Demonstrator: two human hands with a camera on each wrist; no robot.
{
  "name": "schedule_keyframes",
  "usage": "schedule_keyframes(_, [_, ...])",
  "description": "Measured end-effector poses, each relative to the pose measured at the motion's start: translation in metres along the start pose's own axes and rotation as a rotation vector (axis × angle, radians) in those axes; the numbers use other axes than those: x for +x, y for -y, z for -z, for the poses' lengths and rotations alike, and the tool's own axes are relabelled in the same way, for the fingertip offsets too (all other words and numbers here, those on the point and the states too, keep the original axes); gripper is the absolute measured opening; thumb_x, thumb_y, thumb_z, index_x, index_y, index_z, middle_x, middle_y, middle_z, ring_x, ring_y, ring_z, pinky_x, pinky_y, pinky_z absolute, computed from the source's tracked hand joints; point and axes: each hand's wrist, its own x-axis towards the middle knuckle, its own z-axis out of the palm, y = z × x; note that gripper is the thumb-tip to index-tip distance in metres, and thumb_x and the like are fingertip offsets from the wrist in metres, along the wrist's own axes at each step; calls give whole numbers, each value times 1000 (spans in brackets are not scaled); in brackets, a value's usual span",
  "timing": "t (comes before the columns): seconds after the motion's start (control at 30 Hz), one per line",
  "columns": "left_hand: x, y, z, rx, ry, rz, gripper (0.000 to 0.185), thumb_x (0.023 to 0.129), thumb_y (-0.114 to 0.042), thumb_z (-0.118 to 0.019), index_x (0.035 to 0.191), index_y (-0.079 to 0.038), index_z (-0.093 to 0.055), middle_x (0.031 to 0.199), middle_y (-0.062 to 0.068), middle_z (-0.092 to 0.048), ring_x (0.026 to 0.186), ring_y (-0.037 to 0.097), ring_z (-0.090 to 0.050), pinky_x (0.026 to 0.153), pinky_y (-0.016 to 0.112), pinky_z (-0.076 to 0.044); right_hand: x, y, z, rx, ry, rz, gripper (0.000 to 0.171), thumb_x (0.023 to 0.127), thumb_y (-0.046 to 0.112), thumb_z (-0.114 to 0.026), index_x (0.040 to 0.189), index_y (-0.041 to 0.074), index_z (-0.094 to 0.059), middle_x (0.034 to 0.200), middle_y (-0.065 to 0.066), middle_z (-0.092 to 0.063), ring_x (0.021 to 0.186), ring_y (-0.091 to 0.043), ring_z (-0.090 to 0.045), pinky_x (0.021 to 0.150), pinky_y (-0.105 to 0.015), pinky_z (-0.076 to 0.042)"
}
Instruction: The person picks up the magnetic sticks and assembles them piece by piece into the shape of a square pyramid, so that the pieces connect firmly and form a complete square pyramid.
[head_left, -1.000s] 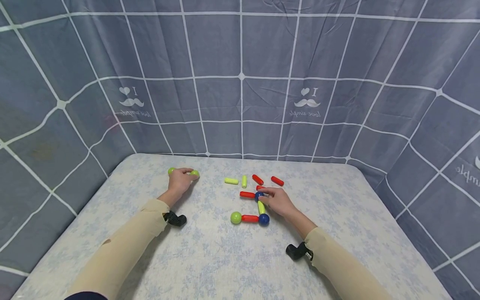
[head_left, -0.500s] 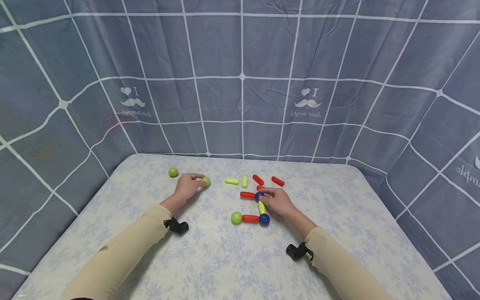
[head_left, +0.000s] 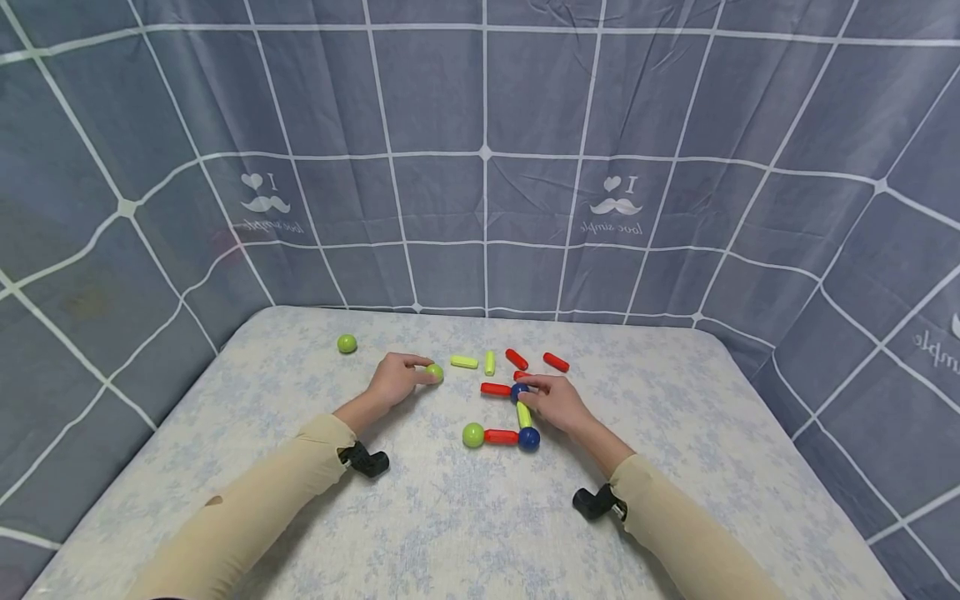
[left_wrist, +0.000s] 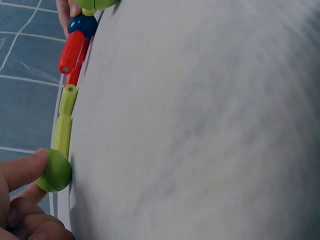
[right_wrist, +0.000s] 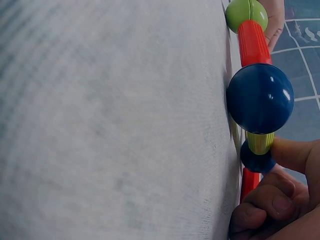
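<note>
My left hand (head_left: pixel 394 381) pinches a green ball (head_left: pixel 435 372) between thumb and fingertips, close over the table; the left wrist view shows the ball (left_wrist: pixel 56 171) at its lower left. My right hand (head_left: pixel 557 403) grips the far blue ball (head_left: pixel 517 392) of a linked toy frame. From that ball a red rod (head_left: pixel 495 389) points left, and a yellow-green rod (head_left: pixel 523 414) runs toward the near blue ball (head_left: pixel 528 439). Another red rod (head_left: pixel 501 437) joins the near ball to a second green ball (head_left: pixel 473 435). Fingers partly cover the far blue ball.
Behind the frame lie two loose yellow-green rods (head_left: pixel 464 362) and loose red rods (head_left: pixel 556 362), one partly hidden by the right hand. A lone green ball (head_left: pixel 347 343) sits at the back left. A grey-blue checked curtain (head_left: pixel 450 200) surrounds the patterned table (head_left: pixel 420 517).
My left hand has carried one green ball rightward and slightly nearer, leaving the other green ball at the back left. The right hand and the linked frame have stayed in place.
</note>
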Motion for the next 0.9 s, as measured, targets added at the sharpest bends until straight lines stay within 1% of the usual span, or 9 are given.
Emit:
schedule_keyframes(0.07, [-1,-2,-3,-13,16,-2,36,77,-28,-75,110,-16,-69,132,12,-51,121,31,-47,95,46,-40,0,0,0,-1,1,0,30,84,24,-68,114,22,-67,60,-1,-43,50,-17,-41,46,-26,-31])
schedule_keyframes(0.23, [-5,-8,-13,-44,53,-4,34,76,-26,-74,109,-17,-70,131,10,-52,122,29,-46,95,45,-39,-1,1,1,0,2,-4,31,84,24,-68,115,22,-66,60,-1,-43,50,-17,-40,46,-26,-30])
schedule_keyframes(0.33, [-6,-11,-18,-54,58,-4,33,75,-26,-76,106,-17,-71,130,8,-54,120,26,-47,95,43,-39,-1,2,1,1,0,-4,30,84,24,-68,115,22,-67,59,-1,-42,49,-17,-40,46,-26,-30])
schedule_keyframes(0.4, [-6,-12,-21,-50,59,2,33,74,-26,-76,105,-18,-71,129,7,-55,116,24,-49,93,41,-40,-1,2,1,1,2,-3,31,84,24,-68,115,22,-66,59,-1,-42,50,-17,-40,46,-26,-30])
schedule_keyframes(0.5, [-7,-14,-26,-49,60,11,33,74,-27,-77,105,-19,-72,129,6,-55,113,23,-50,90,40,-41,-2,2,0,0,4,-6,31,84,24,-68,115,22,-66,60,-1,-43,50,-18,-40,46,-26,-30])
schedule_keyframes(0.67, [-7,-17,-30,-61,76,13,32,73,-26,-78,104,-20,-72,129,4,-54,120,24,-47,93,41,-41,-2,2,1,-2,1,-4,31,84,24,-67,115,22,-66,60,-1,-43,51,-18,-40,46,-26,-30])
schedule_keyframes(0.9, [-8,-24,-37,-55,108,3,33,72,-26,-79,104,-21,-72,132,5,-53,122,24,-46,95,43,-39,-1,2,1,-6,0,-5,31,84,24,-68,115,22,-66,60,-2,-44,51,-18,-41,47,-26,-31])
